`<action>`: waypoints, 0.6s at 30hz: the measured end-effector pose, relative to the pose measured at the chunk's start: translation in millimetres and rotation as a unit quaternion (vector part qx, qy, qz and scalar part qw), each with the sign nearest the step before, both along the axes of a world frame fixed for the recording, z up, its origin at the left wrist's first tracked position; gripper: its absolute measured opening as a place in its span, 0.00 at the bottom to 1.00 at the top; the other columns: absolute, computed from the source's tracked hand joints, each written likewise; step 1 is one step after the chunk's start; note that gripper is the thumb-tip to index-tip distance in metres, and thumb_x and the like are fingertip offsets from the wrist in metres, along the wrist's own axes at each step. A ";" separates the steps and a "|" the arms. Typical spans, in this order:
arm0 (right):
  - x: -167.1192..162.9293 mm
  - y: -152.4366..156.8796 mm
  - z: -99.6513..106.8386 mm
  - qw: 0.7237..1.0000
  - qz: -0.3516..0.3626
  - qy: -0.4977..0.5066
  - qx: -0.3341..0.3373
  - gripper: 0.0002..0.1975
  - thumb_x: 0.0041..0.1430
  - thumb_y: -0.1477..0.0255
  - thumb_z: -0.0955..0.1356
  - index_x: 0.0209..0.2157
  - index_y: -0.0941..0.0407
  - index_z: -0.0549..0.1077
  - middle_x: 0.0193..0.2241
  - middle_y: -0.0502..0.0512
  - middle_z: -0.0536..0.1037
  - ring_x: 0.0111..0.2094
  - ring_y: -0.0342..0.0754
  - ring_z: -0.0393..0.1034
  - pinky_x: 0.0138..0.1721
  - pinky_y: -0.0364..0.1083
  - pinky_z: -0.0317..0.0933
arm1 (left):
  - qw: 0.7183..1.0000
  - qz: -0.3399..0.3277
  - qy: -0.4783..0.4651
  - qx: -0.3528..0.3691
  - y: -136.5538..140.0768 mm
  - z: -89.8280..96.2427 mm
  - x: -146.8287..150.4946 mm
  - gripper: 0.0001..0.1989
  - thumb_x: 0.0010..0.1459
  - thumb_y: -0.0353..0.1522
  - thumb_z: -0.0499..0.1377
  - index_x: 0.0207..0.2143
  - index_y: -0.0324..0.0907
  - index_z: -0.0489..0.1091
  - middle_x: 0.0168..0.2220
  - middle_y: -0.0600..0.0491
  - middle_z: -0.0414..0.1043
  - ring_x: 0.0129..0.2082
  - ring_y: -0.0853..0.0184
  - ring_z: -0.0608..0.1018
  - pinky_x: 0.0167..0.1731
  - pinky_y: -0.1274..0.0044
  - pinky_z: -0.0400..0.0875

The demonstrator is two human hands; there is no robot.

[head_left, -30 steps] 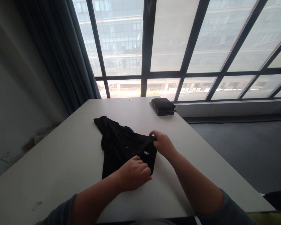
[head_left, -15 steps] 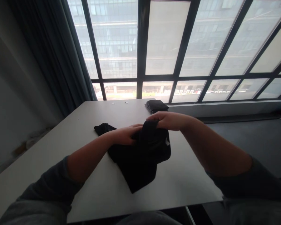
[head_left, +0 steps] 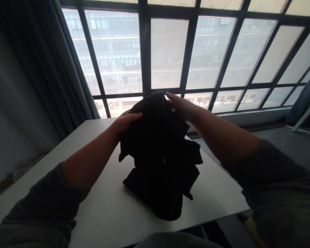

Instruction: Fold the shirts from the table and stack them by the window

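Observation:
A black garment (head_left: 160,148) hangs bunched in front of me, its upper part raised off the white table (head_left: 100,206) and its lower end near or on the tabletop. It has a wide band along the top and a small white mark on the front; the dark cloth hides its exact kind. At its upper left edge, my left hand (head_left: 125,122) is closed, thumb on the near side and the other fingers hidden behind the cloth. My right hand (head_left: 181,106) grips the top edge on the right, with its fingers partly hidden.
Large black-framed windows (head_left: 167,55) stand behind the table. On the left hangs a dark curtain (head_left: 54,69). Grey floor lies to the right, with a white table leg (head_left: 303,117) farther off.
Both hands have lifted the garment's band up and away from the table, so the cloth now hangs down. The folded black item at the table's back is no longer visible.

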State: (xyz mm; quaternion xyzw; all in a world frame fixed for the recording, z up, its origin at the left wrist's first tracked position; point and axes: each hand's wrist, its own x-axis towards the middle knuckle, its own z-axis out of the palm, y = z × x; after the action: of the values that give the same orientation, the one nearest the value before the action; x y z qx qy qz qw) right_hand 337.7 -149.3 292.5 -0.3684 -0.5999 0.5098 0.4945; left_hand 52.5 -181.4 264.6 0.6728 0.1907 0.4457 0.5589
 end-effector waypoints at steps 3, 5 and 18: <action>-8.5 -14.3 -77.7 0.971 0.201 0.001 -0.133 0.32 0.71 0.49 0.61 0.47 0.67 0.76 0.38 0.61 0.79 0.42 0.49 0.77 0.49 0.53 0.71 | 0.998 0.057 -0.017 0.023 4.7 10.8 -8.8 0.22 0.56 0.37 0.69 0.51 0.37 0.75 0.45 0.46 0.81 0.45 0.53 0.83 0.53 0.60 0.78; -17.6 -23.3 -127.1 0.938 0.320 0.009 -0.137 0.27 0.65 0.53 0.69 0.49 0.65 0.74 0.42 0.60 0.79 0.45 0.49 0.77 0.52 0.55 0.69 | 0.994 0.099 -0.003 0.044 8.5 18.8 -18.6 0.20 0.57 0.35 0.69 0.50 0.37 0.75 0.44 0.49 0.81 0.44 0.57 0.82 0.55 0.61 0.76; -137.0 -45.4 -173.0 0.982 0.180 -0.037 0.049 0.52 0.50 0.66 0.82 0.72 0.43 0.59 0.62 0.58 0.69 0.62 0.54 0.67 0.59 0.54 0.72 | 0.984 0.154 0.090 0.028 -33.7 51.3 -76.0 0.31 0.53 0.34 0.72 0.58 0.37 0.71 0.43 0.48 0.82 0.40 0.56 0.82 0.46 0.63 0.80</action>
State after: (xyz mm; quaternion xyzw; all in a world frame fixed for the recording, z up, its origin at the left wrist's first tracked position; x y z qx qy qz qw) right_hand 200.6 -194.7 119.5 -0.2483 -0.6984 0.5469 0.3892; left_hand -23.5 -215.1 315.9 0.6883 0.3286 0.4691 0.4452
